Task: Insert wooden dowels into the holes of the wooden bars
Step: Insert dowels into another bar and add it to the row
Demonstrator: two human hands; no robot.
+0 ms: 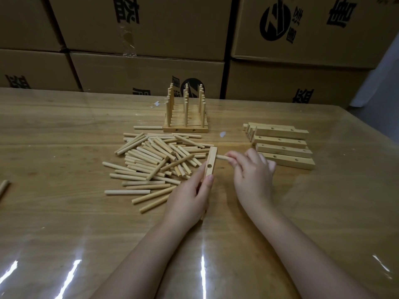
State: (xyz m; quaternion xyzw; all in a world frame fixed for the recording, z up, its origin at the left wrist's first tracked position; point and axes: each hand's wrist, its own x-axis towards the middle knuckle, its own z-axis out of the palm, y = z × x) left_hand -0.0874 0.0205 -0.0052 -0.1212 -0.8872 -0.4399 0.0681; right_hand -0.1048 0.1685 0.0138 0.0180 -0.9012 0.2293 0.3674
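Dowel (221, 157) in right hand (252, 169), at bar (210, 162)

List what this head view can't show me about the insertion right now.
- Head view: whether the dowel tip has entered a hole in the held bar. The bar itself hides where they meet.
- Head view: the dowel's rear end, wrapped by the right hand.
- Head view: the held bar's lower end, covered by the left hand.
- Head view: a stray dowel, cut off by the left edge.
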